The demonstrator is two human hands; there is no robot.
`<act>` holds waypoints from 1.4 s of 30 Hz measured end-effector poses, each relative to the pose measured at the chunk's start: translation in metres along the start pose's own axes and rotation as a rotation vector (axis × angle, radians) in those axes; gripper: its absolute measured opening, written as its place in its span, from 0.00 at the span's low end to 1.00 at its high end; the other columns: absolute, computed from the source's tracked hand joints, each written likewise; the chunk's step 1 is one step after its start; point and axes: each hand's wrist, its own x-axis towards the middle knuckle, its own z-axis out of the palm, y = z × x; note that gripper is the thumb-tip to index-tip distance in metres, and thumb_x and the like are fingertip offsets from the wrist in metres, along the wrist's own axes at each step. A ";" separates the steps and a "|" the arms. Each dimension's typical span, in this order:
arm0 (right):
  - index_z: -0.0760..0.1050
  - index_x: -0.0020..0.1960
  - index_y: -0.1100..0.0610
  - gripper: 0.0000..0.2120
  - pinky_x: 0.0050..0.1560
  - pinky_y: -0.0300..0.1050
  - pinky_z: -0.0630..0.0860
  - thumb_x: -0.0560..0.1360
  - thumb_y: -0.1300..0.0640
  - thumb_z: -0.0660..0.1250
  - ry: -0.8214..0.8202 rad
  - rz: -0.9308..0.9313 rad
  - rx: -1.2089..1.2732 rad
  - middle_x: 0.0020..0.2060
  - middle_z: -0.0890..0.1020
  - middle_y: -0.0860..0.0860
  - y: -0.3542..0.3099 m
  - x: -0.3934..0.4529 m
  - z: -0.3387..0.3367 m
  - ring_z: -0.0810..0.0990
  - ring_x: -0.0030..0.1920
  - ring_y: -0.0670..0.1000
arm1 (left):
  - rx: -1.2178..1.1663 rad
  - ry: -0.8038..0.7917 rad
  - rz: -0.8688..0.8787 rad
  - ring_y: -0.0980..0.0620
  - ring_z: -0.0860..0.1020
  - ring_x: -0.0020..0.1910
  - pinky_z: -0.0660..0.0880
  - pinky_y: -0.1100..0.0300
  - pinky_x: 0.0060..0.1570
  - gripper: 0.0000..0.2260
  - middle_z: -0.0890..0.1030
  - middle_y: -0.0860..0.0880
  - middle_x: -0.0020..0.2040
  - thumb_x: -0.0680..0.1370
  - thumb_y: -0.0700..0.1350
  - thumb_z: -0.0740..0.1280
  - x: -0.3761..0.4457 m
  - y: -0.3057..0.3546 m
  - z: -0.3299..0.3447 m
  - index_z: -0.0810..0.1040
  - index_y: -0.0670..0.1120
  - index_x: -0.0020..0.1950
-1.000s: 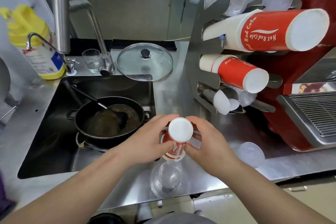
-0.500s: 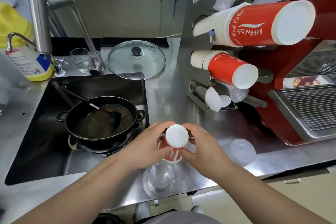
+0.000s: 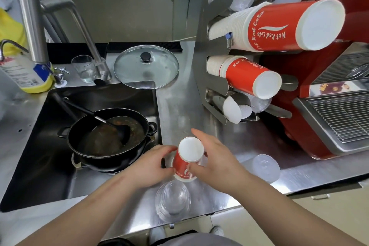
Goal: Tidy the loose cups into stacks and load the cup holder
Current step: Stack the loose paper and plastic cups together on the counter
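Fingers of left hand and right hand curled round inverted red paper cup, likely squaring a stack; it sat near, below steel cup holder, clear plastic cups nearer the person.

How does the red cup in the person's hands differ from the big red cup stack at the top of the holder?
The held red cup stands bottom up on the counter; the top red stack lies sideways in the cup holder. The held cup looks smaller, the stack wider and many cups deep. The left hand and right hand grip the held cup; nothing touches the stack. Both are red with white bases.
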 end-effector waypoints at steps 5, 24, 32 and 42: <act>0.61 0.73 0.48 0.36 0.59 0.32 0.62 0.69 0.51 0.72 -0.007 -0.017 -0.054 0.69 0.69 0.48 -0.008 0.006 0.001 0.68 0.67 0.48 | 0.058 0.002 0.003 0.58 0.72 0.58 0.68 0.66 0.58 0.27 0.73 0.58 0.52 0.66 0.56 0.66 0.003 -0.005 0.008 0.75 0.54 0.64; 0.60 0.72 0.40 0.36 0.56 0.18 0.59 0.67 0.48 0.71 0.209 -0.096 0.134 0.64 0.67 0.38 0.000 -0.024 -0.036 0.64 0.60 0.26 | -0.170 0.161 0.072 0.65 0.79 0.54 0.76 0.67 0.55 0.24 0.79 0.60 0.58 0.73 0.43 0.74 0.007 0.051 -0.021 0.75 0.71 0.57; 0.63 0.67 0.40 0.32 0.63 0.41 0.72 0.67 0.44 0.74 0.350 -0.287 0.164 0.61 0.73 0.36 -0.047 -0.035 -0.106 0.71 0.64 0.39 | -0.199 0.391 0.189 0.60 0.78 0.60 0.77 0.51 0.61 0.26 0.77 0.60 0.62 0.74 0.40 0.71 -0.011 0.103 -0.064 0.74 0.61 0.68; 0.64 0.62 0.30 0.37 0.59 0.32 0.71 0.64 0.57 0.76 0.533 -0.596 0.157 0.60 0.73 0.30 -0.045 -0.079 -0.157 0.74 0.64 0.41 | -0.063 0.566 0.419 0.61 0.72 0.65 0.73 0.67 0.59 0.29 0.73 0.61 0.68 0.71 0.48 0.69 -0.026 0.178 -0.065 0.71 0.56 0.72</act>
